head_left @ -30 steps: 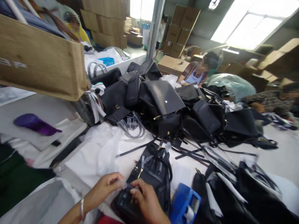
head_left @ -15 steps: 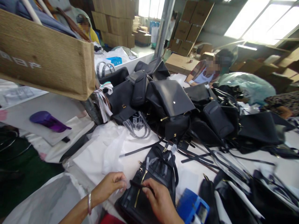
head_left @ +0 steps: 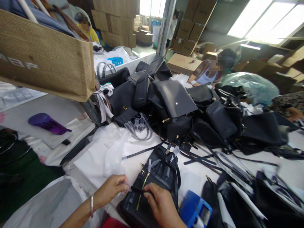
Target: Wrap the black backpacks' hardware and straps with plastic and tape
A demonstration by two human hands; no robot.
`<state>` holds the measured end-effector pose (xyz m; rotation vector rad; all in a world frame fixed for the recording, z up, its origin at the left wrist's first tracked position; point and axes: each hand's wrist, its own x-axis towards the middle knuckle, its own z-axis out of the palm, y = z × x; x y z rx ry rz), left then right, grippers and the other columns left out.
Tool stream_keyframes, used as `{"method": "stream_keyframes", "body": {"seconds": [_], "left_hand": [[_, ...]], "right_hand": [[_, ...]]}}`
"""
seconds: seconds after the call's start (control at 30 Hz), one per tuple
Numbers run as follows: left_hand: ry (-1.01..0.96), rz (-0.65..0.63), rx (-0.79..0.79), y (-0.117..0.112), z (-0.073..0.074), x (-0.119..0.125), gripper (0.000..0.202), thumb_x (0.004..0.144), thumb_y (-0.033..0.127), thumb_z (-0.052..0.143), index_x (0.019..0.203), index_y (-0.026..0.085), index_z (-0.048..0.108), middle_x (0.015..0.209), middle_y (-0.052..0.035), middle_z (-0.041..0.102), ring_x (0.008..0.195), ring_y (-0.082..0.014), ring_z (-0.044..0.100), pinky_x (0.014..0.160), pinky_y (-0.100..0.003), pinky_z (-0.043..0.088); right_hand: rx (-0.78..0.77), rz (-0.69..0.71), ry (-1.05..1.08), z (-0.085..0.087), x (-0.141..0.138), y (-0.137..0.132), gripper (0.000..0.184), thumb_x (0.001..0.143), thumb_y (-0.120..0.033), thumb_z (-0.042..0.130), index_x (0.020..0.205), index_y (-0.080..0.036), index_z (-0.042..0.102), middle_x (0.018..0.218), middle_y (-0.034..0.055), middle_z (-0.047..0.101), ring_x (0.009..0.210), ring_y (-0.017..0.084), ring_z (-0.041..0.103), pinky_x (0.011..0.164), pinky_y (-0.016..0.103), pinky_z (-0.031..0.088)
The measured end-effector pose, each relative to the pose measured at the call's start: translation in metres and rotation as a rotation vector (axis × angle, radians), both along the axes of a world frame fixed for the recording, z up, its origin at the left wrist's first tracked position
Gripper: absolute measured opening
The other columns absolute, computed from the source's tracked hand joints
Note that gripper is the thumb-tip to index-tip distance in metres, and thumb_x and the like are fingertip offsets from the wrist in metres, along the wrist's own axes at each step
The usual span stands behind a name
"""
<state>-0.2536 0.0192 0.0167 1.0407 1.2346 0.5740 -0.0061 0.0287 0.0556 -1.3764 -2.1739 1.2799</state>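
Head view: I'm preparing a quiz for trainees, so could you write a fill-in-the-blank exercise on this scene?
The thin strip in the right hand is coloured ____. The blue object lies to the ____ of the backpack beneath that strip. The person's bracelet is worn on the ____.
Missing words: black; right; left wrist.

Floor [head_left: 35, 180] dark green, lower left. White table [head_left: 295, 141] runs across. Grey post [head_left: 163, 34] behind it, cartons [head_left: 114, 22] stacked both sides. Window [head_left: 254, 20] upper right overexposed, bright strip [head_left: 250, 47] below; second window [head_left: 150, 8] far back, also bright.
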Motion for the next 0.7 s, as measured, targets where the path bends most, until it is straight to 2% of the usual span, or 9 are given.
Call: {"method": "stream_keyframes", "body": {"seconds": [0.17, 0.33, 0.47, 0.6, 0.7], "left_hand": [[0.060, -0.079, 0.023, -0.004, 0.001, 0.008, 0.020, 0.079, 0.031, 0.057, 0.075, 0.014, 0.066, 0.066, 0.0005, 0.063, 0.063, -0.0142, 0.055, 0.059, -0.023, 0.039], [0.073, -0.155, 0.002, -0.011, 0.000, 0.023, 0.028, 0.083, 0.037, 0.053, 0.073, 0.014, 0.066, 0.063, -0.0007, 0.064, 0.060, -0.0148, 0.058, 0.056, -0.022, 0.040], [0.129, -0.142, 0.014, -0.011, -0.005, 0.021, 0.035, 0.087, 0.041, 0.048, 0.076, 0.015, 0.067, 0.064, -0.0012, 0.066, 0.061, -0.0159, 0.060, 0.057, -0.023, 0.041], [0.177, -0.125, 0.030, -0.005, -0.008, 0.019, 0.041, 0.089, 0.047, 0.044, 0.075, 0.016, 0.066, 0.065, -0.0012, 0.065, 0.062, -0.0162, 0.059, 0.057, -0.023, 0.041], [0.254, -0.190, 0.100, 0.002, -0.010, 0.026, 0.044, 0.090, 0.049, 0.041, 0.071, 0.017, 0.064, 0.063, -0.0006, 0.063, 0.060, -0.0156, 0.058, 0.057, -0.022, 0.040]], "right_hand": [[0.013, 0.064, -0.018, 0.002, -0.008, 0.003, 0.017, 0.088, -0.016, 0.050, 0.097, -0.025, 0.061, 0.090, -0.0007, 0.068, 0.083, 0.016, 0.064, 0.073, 0.023, 0.042], [-0.007, 0.116, -0.007, -0.008, -0.027, 0.001, 0.025, 0.085, -0.014, 0.051, 0.106, -0.026, 0.058, 0.092, -0.0003, 0.070, 0.084, 0.017, 0.066, 0.072, 0.022, 0.042], [0.018, 0.080, -0.065, -0.015, -0.014, 0.001, 0.033, 0.084, -0.022, 0.058, 0.117, -0.026, 0.052, 0.093, 0.0016, 0.069, 0.086, 0.020, 0.064, 0.075, 0.025, 0.042], [0.041, 0.002, -0.117, -0.020, 0.004, 0.006, 0.012, 0.088, -0.020, 0.053, 0.099, -0.023, 0.058, 0.088, 0.0019, 0.067, 0.084, 0.020, 0.062, 0.075, 0.027, 0.041], [0.021, -0.005, -0.047, -0.025, 0.000, 0.006, 0.019, 0.087, -0.014, 0.051, 0.103, -0.022, 0.055, 0.088, 0.0019, 0.066, 0.083, 0.018, 0.062, 0.074, 0.026, 0.041]]}}
